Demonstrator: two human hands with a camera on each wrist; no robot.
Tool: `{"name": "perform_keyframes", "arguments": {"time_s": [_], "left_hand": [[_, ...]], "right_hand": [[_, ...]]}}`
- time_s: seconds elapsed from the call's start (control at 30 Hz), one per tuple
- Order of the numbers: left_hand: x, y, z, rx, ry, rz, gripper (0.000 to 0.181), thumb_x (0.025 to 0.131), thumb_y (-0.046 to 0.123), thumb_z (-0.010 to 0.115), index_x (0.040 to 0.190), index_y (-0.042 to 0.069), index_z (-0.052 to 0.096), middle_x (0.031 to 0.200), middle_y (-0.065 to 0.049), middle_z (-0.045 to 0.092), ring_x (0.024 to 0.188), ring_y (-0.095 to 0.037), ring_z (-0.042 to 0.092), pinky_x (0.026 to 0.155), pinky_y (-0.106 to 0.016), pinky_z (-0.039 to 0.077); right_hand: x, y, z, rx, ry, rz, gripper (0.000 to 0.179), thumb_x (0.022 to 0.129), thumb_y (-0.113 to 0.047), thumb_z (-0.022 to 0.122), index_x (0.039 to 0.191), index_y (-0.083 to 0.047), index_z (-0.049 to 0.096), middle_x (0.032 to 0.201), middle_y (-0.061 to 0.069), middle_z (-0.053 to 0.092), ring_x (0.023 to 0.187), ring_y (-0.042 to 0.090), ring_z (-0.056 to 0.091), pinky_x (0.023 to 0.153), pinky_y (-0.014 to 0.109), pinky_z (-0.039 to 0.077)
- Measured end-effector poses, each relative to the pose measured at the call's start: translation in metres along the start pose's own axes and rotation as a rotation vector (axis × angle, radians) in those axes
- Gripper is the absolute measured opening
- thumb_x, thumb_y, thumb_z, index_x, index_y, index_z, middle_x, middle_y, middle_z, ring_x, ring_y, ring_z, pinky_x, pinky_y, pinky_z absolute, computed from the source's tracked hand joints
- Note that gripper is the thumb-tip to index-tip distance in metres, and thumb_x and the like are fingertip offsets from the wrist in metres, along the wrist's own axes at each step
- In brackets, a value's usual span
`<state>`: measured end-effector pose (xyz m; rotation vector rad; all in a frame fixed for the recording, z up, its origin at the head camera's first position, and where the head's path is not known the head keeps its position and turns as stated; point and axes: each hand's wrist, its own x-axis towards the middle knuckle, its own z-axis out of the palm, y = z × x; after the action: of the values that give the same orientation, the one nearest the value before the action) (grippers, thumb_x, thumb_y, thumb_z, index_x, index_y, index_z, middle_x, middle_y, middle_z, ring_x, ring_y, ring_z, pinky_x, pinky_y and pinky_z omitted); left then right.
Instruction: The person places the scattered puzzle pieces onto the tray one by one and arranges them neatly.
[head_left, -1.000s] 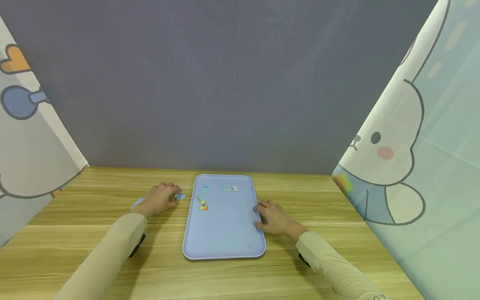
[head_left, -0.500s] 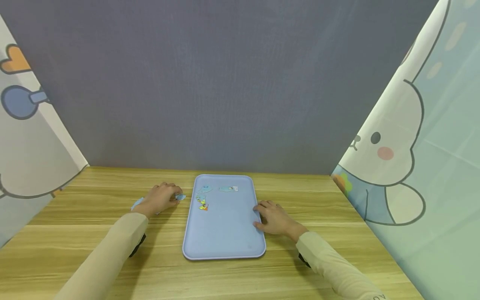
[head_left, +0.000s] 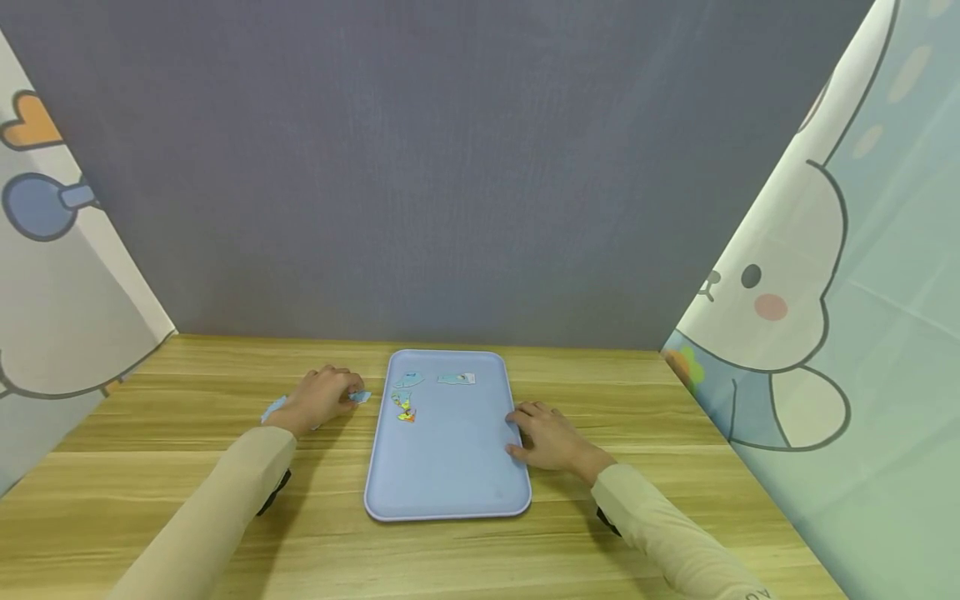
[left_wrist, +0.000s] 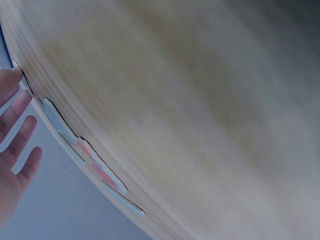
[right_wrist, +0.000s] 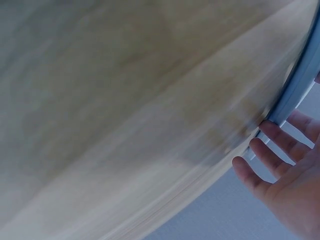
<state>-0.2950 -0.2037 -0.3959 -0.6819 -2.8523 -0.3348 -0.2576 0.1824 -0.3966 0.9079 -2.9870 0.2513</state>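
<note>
My left hand (head_left: 322, 398) is low over the wooden table, left of a pale blue tray (head_left: 450, 467). Its thumb and index finger pinch a small light blue puzzle piece (head_left: 362, 397), while the other fingers spread loosely in the left wrist view. More flat pieces lie near that hand, among them a blue one (head_left: 274, 406) by the wrist and a pink-and-blue one (left_wrist: 102, 167). My right hand (head_left: 551, 437) rests at the tray's right rim with relaxed fingers touching it. In the tray's upper left lie a blue piece (head_left: 409, 380) and joined yellow pieces (head_left: 405, 407).
Another light blue and white piece (head_left: 457, 378) lies near the tray's far edge. A dark grey partition (head_left: 420, 183) rises behind the table (head_left: 630, 383). Printed cartoon curtains (head_left: 795, 283) flank both sides.
The light blue piece at my left fingertips has shifted and turned very slightly. My right hand stays at the tray rim, and the pieces in the tray look the same.
</note>
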Motion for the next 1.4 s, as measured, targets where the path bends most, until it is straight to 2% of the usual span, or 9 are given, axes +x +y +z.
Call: {"name": "perform_keyframes", "arguments": {"time_s": [0.43, 0.77, 1.0, 1.2, 1.4], "left_hand": [[-0.002, -0.001, 0.003, 0.01, 0.006, 0.009, 0.024, 0.075, 0.015, 0.074, 0.097, 0.011, 0.067, 0.086, -0.002, 0.065, 0.08, -0.021, 0.057, 0.068, -0.043, 0.048], [-0.003, -0.002, 0.002, 0.003, 0.058, 0.03, 0.02, 0.075, 0.015, 0.073, 0.094, 0.013, 0.067, 0.087, -0.002, 0.065, 0.08, -0.022, 0.057, 0.065, -0.042, 0.048], [-0.002, 0.006, -0.002, 0.0, 0.078, 0.085, 0.021, 0.076, 0.017, 0.072, 0.097, 0.013, 0.068, 0.094, -0.002, 0.065, 0.084, -0.021, 0.059, 0.071, -0.046, 0.049], [0.001, 0.018, -0.006, -0.004, 0.08, 0.125, 0.021, 0.077, 0.015, 0.071, 0.098, 0.012, 0.068, 0.096, -0.003, 0.066, 0.087, -0.023, 0.059, 0.073, -0.048, 0.049], [0.007, 0.027, -0.003, -0.005, 0.097, 0.167, 0.021, 0.076, 0.014, 0.072, 0.097, 0.011, 0.069, 0.092, -0.002, 0.065, 0.085, -0.023, 0.059, 0.073, -0.049, 0.049]], "right_hand": [[0.0, -0.001, 0.001, -0.006, -0.004, 0.01, 0.047, 0.085, -0.04, 0.059, 0.122, -0.01, 0.055, 0.129, 0.012, 0.05, 0.121, 0.032, 0.045, 0.092, 0.061, 0.038], [0.001, 0.0, 0.001, -0.017, -0.003, 0.006, 0.047, 0.085, -0.039, 0.059, 0.122, -0.01, 0.054, 0.13, 0.013, 0.049, 0.121, 0.033, 0.045, 0.092, 0.061, 0.039], [0.001, 0.001, 0.002, -0.015, 0.003, -0.002, 0.046, 0.085, -0.038, 0.06, 0.121, -0.01, 0.055, 0.129, 0.013, 0.05, 0.12, 0.033, 0.045, 0.091, 0.061, 0.039], [0.002, 0.001, 0.002, -0.018, 0.005, 0.001, 0.047, 0.085, -0.039, 0.059, 0.121, -0.01, 0.055, 0.129, 0.013, 0.05, 0.12, 0.033, 0.045, 0.092, 0.06, 0.04], [0.001, 0.001, 0.002, -0.019, -0.002, 0.011, 0.048, 0.085, -0.04, 0.059, 0.122, -0.011, 0.055, 0.13, 0.013, 0.05, 0.121, 0.033, 0.045, 0.092, 0.06, 0.039]]}}
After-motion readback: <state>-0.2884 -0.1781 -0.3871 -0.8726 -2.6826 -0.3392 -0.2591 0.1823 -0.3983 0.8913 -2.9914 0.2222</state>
